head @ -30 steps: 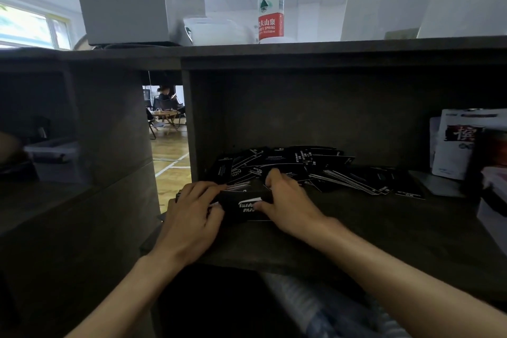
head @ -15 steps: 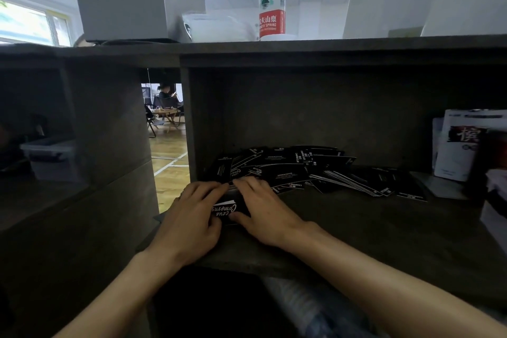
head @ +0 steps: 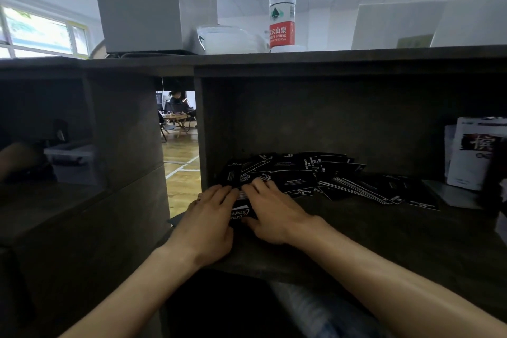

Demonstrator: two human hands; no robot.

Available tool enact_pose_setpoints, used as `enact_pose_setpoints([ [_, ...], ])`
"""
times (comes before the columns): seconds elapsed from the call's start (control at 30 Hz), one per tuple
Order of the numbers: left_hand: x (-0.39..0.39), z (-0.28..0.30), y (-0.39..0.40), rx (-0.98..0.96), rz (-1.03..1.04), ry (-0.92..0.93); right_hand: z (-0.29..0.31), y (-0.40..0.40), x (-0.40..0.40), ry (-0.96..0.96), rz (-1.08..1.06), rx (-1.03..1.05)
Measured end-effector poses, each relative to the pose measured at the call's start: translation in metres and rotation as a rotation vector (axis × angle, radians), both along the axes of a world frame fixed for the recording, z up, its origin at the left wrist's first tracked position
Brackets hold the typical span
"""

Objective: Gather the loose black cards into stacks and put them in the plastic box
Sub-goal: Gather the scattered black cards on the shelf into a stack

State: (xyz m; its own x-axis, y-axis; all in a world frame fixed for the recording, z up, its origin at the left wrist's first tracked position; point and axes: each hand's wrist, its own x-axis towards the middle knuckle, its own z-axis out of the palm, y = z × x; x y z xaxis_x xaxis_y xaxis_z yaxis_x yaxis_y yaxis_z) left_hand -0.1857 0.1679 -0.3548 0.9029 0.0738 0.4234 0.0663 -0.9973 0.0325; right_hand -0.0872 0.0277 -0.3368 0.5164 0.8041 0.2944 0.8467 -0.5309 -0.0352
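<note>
Head view: a clear plastic box sits in the dim left compartment of a dark wooden shelf unit; what it holds cannot be made out. On the top board of the unit stands a water bottle with a red cap and red label, just beside a translucent tub whose contents are too hazy to tell, and a grey box stands at the left of that. In the wide right compartment, loose black cards lie fanned and overlapping along the back of the shelf board, spreading toward its right side. At the far right edge white packets stand upright.

Near the front left corner of that board, both hands close in on a small stack of black cards, its top face showing white script. The left hand lies against the stack's left side, fingers bent over it and reaching to the edge of the loose pile. The right hand covers the stack's right side, fingers curled on its far edge and thumb tucked at its near edge. So the stack is pinched between the two hands and rests on the board, touching the nearest cards of the pile.
</note>
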Motion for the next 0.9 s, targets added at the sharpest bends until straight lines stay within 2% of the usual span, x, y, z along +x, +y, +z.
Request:
enact_pose_setpoints([
  [0.17,-0.003,0.005,-0.012,0.088,0.122,0.091,-0.003,-0.001,-0.003,-0.083,-0.023,-0.049],
  [0.37,0.001,0.022,-0.016,0.068,0.149,0.089,0.0,0.001,-0.001,-0.191,-0.061,-0.082],
  [0.47,0.005,0.012,-0.011,0.02,0.107,0.088,-0.002,-0.001,0.001,-0.125,-0.028,-0.014],
  [0.73,0.014,-0.001,-0.014,-0.132,0.076,-0.067,-0.006,0.006,0.003,0.134,0.04,0.192],
  [0.9,0.01,-0.001,-0.012,-0.112,0.072,-0.09,-0.004,-0.001,0.004,0.155,0.044,0.199],
])
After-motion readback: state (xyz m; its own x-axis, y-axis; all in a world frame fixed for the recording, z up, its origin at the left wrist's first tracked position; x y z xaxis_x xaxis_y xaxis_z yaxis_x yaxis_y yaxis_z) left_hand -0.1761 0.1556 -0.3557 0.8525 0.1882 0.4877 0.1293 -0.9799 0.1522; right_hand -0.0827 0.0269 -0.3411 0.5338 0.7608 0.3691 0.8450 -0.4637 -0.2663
